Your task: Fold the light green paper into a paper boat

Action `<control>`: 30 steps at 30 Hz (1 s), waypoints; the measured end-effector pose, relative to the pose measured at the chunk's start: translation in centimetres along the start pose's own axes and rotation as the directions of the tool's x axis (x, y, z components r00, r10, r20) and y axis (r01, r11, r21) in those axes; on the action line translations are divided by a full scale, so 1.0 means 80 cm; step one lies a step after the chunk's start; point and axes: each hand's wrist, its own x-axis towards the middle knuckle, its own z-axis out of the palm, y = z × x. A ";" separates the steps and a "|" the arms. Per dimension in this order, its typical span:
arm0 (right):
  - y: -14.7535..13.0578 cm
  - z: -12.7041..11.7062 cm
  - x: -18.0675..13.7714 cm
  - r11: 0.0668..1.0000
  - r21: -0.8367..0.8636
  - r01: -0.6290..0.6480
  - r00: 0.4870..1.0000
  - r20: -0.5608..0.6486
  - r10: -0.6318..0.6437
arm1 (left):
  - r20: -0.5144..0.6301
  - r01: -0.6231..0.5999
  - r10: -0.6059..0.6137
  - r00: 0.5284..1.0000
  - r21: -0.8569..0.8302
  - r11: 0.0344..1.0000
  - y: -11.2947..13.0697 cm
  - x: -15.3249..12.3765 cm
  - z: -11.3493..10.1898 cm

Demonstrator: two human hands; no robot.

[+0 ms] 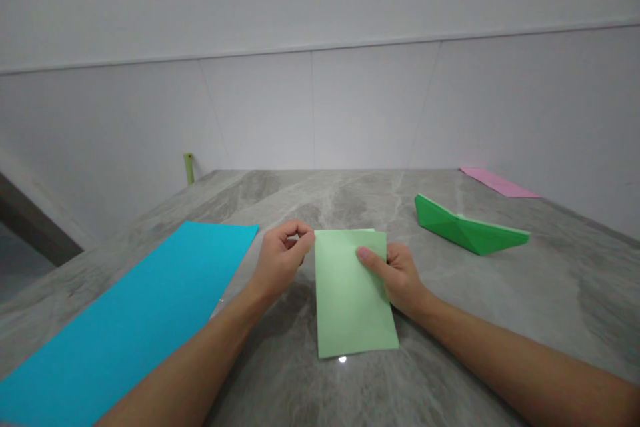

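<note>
A light green sheet of paper (350, 297), folded in half, lies on the grey marble table (500, 293) in front of me. My left hand (280, 260) pinches its far left corner with thumb and fingers closed. My right hand (395, 273) grips the sheet's right edge, thumb pressed on top of the paper and fingers underneath. Both forearms reach in from the bottom of the view.
A large blue sheet (135, 320) lies flat to the left. A folded dark green paper boat (467, 227) sits to the right, a pink sheet (500, 183) at the far right corner. A small green object (189, 168) leans against the white wall.
</note>
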 end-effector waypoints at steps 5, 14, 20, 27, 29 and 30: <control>0.000 0.001 -0.001 1.000 0.003 -0.014 1.000 -0.007 0.014 | -0.053 0.056 -0.069 0.996 -0.210 0.976 0.002 0.005 -0.003; -0.003 0.002 -0.002 1.000 0.008 -0.017 1.000 -0.006 0.017 | -0.037 0.131 -0.255 0.966 -0.783 0.608 0.007 0.015 -0.020; 0.001 0.001 0.000 1.000 0.008 -0.017 1.000 -0.016 0.017 | 0.010 0.164 -0.261 0.965 -0.800 0.578 0.008 0.013 -0.016; 0.001 0.000 -0.001 0.999 0.020 -0.044 0.999 -0.025 0.044 | -0.006 0.154 -0.254 0.967 -0.780 0.607 0.002 0.013 -0.016; 0.001 0.000 -0.001 0.998 0.029 -0.050 0.999 -0.018 0.051 | 0.005 0.164 -0.246 0.969 -0.761 0.628 0.003 0.013 -0.013; 0.001 0.000 -0.001 0.998 0.032 -0.051 0.999 -0.015 0.052 | 0.011 0.168 -0.244 0.970 -0.753 0.636 0.003 0.013 -0.011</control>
